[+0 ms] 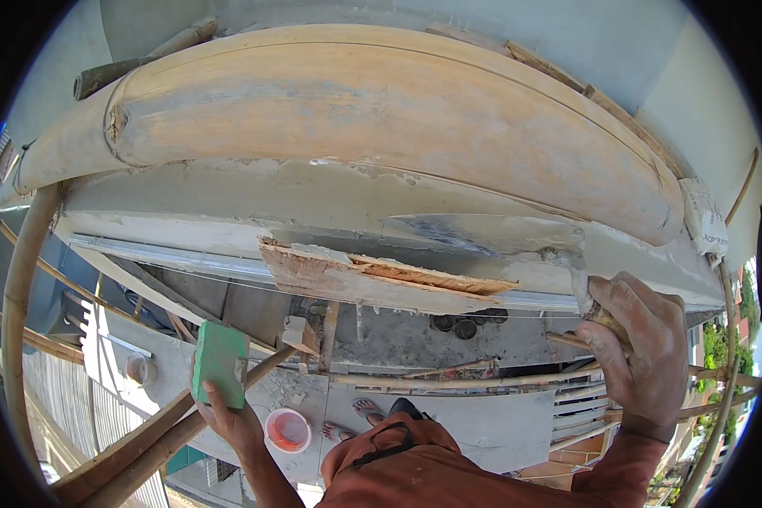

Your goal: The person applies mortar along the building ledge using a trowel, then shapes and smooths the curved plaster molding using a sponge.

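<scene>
My right hand (643,347) is closed round the handle of a plastering trowel (491,233). Its grey metal blade reaches left, lying along the cement ledge (229,190) under a thick bamboo pole (381,102). A splintered wooden board (313,271), smeared with cement, sticks out just below the blade. Low on the left, my left hand (233,427) grips a flat green rectangular block (220,364), thumb across its face. The block is held out in the air, apart from the ledge.
Bamboo scaffold poles cross on the left (30,271) and below. A pink-and-white bucket (288,430) stands on the grey floor by my feet. A metal rail (178,258) runs under the ledge. A white sack (703,220) hangs at the pole's right end.
</scene>
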Demonstrator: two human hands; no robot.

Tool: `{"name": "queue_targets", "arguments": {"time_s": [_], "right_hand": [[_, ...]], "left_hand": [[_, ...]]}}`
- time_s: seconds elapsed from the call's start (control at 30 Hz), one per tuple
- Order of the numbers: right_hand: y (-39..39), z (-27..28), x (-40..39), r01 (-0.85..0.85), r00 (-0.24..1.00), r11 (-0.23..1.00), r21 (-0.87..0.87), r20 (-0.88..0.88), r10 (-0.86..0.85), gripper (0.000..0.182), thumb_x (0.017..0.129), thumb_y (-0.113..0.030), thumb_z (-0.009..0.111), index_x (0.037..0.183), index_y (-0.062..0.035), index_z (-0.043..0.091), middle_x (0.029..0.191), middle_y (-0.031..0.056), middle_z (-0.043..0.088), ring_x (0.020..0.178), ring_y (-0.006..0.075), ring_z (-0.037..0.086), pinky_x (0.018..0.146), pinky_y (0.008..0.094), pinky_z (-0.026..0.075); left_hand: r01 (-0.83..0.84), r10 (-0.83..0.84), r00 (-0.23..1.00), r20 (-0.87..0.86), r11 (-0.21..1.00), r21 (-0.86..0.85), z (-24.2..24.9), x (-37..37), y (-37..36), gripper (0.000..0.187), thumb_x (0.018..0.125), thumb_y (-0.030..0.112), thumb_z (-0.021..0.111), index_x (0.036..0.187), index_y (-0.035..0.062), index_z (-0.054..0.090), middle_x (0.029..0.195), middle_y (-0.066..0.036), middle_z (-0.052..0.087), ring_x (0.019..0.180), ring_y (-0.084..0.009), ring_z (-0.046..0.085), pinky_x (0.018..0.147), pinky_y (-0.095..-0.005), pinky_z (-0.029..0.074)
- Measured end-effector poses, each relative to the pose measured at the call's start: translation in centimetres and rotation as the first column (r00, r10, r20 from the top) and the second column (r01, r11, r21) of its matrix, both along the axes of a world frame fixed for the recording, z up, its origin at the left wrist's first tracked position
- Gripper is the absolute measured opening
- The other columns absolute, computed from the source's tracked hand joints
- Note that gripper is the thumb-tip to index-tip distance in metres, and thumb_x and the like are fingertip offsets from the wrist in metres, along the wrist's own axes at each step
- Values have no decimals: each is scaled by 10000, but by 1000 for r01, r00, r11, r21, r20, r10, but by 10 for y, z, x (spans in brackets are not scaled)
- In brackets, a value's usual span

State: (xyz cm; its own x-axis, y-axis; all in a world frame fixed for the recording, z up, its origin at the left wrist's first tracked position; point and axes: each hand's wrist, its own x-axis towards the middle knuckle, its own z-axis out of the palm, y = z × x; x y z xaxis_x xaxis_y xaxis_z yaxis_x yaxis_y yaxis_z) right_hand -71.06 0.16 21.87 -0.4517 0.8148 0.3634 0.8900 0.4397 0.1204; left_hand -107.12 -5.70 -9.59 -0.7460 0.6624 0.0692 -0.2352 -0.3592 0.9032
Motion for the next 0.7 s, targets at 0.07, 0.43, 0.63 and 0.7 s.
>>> {"name": "queue_targets", "arguments": {"time_s": [0.07,0.43,0.63,0.7], "right_hand": [[0,-1,0,1,1000,1000,-10,-5,-1,336,811,-189,758,1086,-19,665,861,97,675,716,304,656,650,393,459],[2,-4,-2,-50,998,999,16,27,50,344,798,-140,766,1093,2,658,811,109,648,644,308,647,575,394,481],[3,-4,2,-48,999,996,-80,4,48,346,814,-166,763,1102,-5,659,824,106,656,693,305,656,626,389,474],[6,-6,0,-38,999,995,-88,8,39,347,819,-171,760,1106,-7,658,833,108,661,702,305,657,634,393,469]], "left_hand": [[9,-9,1000,-4,1000,8,0,0,2,613,1046,375,515,1446,-75,399,1398,-191,490,1289,-263,477,1106,-402,347],[4,-4,1000,18,1000,10,3,5,6,605,1048,368,517,1455,-63,392,1411,-186,483,1299,-258,470,1109,-395,348],[19,-19,1000,2,999,29,4,8,7,601,1051,351,515,1456,-73,385,1410,-192,482,1296,-263,471,1107,-397,349],[7,-7,1000,-1,1000,7,4,9,7,607,1049,353,518,1458,-74,383,1410,-193,482,1298,-265,470,1108,-400,346]]}}
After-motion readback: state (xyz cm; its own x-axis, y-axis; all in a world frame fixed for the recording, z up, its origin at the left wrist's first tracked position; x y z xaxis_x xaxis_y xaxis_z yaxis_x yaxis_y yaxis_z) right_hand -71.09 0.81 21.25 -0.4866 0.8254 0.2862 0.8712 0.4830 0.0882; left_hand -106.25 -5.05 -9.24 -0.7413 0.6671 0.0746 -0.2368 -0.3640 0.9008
